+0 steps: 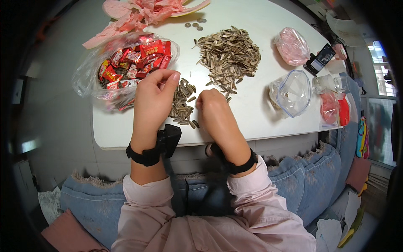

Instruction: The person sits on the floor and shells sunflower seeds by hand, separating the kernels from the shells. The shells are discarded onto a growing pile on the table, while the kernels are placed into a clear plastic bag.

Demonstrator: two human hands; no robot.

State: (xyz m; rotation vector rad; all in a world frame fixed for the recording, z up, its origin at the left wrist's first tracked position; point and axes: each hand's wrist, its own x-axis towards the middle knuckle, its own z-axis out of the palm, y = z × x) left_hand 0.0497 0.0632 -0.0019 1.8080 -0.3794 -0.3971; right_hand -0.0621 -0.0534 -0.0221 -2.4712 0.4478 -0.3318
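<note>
My left hand (157,94) is raised over the near edge of a clear plastic bag (83,74) of red-wrapped sweets (152,47), thumb and forefinger brought together; what lies between them, if anything, is too small to tell. Low over the white table (258,110) is my right hand (214,108), its fingers curled down and their tips hidden behind the knuckles. Between the two hands lies a small pile of striped sunflower seeds (182,107), partly covered by the left hand. A larger heap of sunflower seeds (231,56) spreads beyond the right hand.
Several coins (199,28) lie near pink-lined peel or wrapping (126,25) at the far left. On the right stand a bagged pink item (291,47), a phone (323,56) on a stand, an open zip bag (294,94), glass jars (330,83) and red packets (343,110).
</note>
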